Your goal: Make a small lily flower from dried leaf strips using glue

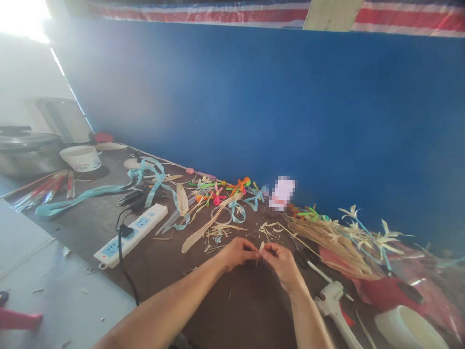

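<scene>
Over the dark table, my left hand (238, 254) and my right hand (280, 261) meet fingertip to fingertip. My right thumb and finger pinch a small pale strip (262, 245), which looks like a cut piece of dried husk. The left fingers are closed in a pinch at its lower end; what lies between them is too small to make out. Just beyond the hands lie cream-coloured scraps (271, 230) and a heap of fine trimmings (220, 233). To the right, a white glue gun (332, 295) rests near my right forearm.
A white power strip (136, 232) with a black plug stands left of my arm. Blue ribbon (87, 194), colourful pipe-cleaner figures (218, 194) and a bundle of dried husks (327, 240) with pale flowers (388, 237) line the back. A white cup (409, 327) sits front right.
</scene>
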Motion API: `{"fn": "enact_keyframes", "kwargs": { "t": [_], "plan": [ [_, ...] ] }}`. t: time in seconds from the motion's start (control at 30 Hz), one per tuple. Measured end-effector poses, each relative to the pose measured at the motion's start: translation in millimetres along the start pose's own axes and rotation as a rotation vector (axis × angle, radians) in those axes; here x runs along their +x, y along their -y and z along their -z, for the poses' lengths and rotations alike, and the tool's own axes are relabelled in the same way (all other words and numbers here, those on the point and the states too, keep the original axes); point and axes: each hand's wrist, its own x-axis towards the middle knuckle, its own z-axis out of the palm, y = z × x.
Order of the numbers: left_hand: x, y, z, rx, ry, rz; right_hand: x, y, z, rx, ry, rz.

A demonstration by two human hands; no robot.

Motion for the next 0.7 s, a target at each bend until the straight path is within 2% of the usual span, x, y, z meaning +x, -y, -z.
{"fn": "enact_keyframes", "kwargs": {
  "t": [0.03,0.1,0.17,0.2,0.3,0.4,0.6,0.7],
  "plan": [
    [0,-1,0.2,-0.045,-0.008,-0.002,1,-1,7,-0.052,-0.017,0.012],
    [1,-4,1.2,-0.172,-0.050,-0.014,3,-7,26,-0.251,-0.137,0.014],
    [2,-8,2.9,-0.312,-0.094,-0.033,6,-17,47,-0.605,-0.357,-0.065],
    [2,-9,4.0,-0.371,-0.109,-0.041,6,-22,56,-0.791,-0.408,-0.131],
    [3,-13,7.3,-0.495,-0.110,-0.055,9,-35,68,-1.081,-0.369,-0.395],
    [2,-15,10.7,-0.578,-0.089,-0.051,13,-39,65,-1.103,-0.311,-0.524],
    [4,-13,19.9,-0.751,-0.057,-0.067,17,-37,67,-1.043,-0.286,-0.610],
    [3,-14,22.9,-0.857,0.016,-0.083,19,-36,71,-1.016,-0.252,-0.641]
  ]
}}
